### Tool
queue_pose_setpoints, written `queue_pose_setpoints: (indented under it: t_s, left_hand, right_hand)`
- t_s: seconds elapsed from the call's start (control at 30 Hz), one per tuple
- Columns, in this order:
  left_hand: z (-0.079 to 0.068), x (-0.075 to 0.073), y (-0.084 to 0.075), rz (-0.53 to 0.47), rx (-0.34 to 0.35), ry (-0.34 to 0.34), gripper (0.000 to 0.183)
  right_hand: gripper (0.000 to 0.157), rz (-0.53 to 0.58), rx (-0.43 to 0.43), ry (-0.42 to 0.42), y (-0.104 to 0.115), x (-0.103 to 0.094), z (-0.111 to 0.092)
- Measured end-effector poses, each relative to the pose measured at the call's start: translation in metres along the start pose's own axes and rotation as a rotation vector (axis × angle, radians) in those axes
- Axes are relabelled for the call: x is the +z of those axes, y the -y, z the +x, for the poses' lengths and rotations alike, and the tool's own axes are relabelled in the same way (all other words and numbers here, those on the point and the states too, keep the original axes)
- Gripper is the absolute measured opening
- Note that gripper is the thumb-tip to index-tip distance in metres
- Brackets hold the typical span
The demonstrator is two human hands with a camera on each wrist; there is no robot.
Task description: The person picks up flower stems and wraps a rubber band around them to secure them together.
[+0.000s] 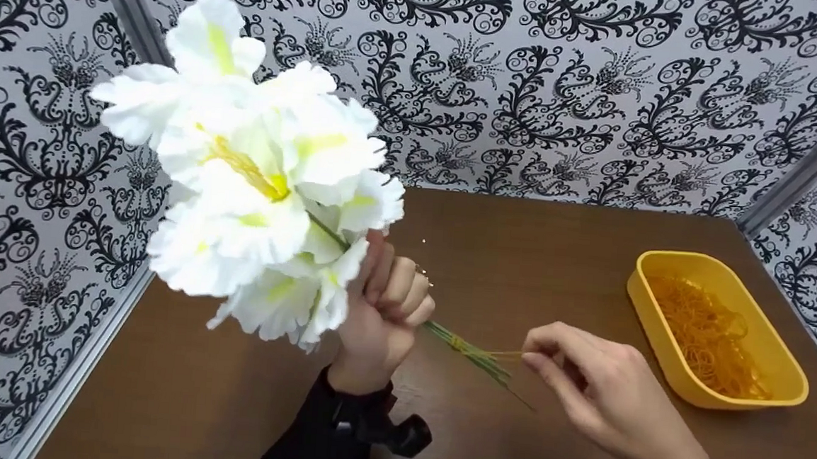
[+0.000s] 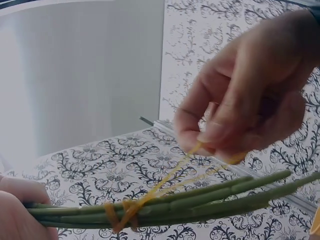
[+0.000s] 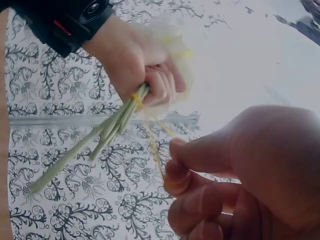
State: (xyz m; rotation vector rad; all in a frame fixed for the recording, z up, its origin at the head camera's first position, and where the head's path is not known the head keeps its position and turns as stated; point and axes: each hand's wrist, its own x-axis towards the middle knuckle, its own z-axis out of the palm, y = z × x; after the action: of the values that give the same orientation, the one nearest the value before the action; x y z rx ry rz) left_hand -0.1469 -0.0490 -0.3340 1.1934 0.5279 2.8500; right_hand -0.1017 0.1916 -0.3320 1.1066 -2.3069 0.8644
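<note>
A bunch of white artificial flowers [image 1: 243, 155] with yellow centres leans up and left in the head view. My left hand [image 1: 389, 306] grips its green stems [image 2: 200, 202] just below the blooms. Around the stems, below that fist, a yellow rubber band [image 2: 120, 215] is wrapped. My right hand [image 1: 604, 390] pinches a loop of the band between thumb and fingertips and holds it stretched away from the stems, as the right wrist view also shows. The bare stem ends stick out past the band, one longer than the others.
On the right of the brown table [image 1: 520, 265] stands a yellow plastic tub [image 1: 717, 403] holding many loose rubber bands [image 1: 703, 333]. Black-and-white patterned panels [image 1: 566, 90] enclose the table at the back and sides.
</note>
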Motion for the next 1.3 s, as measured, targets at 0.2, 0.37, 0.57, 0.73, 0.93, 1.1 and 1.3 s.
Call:
queue_pose_setpoints:
  t_s: [0.2, 0.37, 0.57, 0.73, 0.93, 1.1, 1.3]
  left_hand:
    - [0.003, 0.002, -0.007, -0.035, 0.02, -0.078, 0.056]
    - [0.003, 0.004, -0.013, -0.056, 0.036, -0.108, 0.056]
    - [0.004, 0.006, -0.016, -0.088, 0.018, -0.133, 0.055]
    - [0.005, 0.005, -0.02, -0.162, 0.03, -0.174, 0.055]
    - [0.006, 0.006, -0.02, -0.177, -0.037, -0.209, 0.057]
    - [0.005, 0.006, -0.02, -0.242, -0.094, -0.221, 0.057]
    - [0.004, 0.009, -0.012, -0.256, -0.142, -0.217, 0.058]
  right_hand:
    - [0.035, 0.124, 0.024, 0.095, -0.002, -0.001, -0.002]
    - [0.033, 0.183, 0.024, 0.143, 0.0, -0.002, -0.003]
    - [0.031, 0.265, 0.005, 0.164, -0.003, 0.002, -0.001]
    - [0.03, 0.323, -0.008, 0.215, -0.007, 0.003, 0.002]
    - [0.03, 0.344, -0.006, 0.195, -0.01, 0.004, 0.003]
    - [0.033, 0.378, -0.048, 0.108, -0.009, 0.012, 0.007]
    - [0.034, 0.416, -0.104, -0.002, -0.001, 0.032, 0.015]
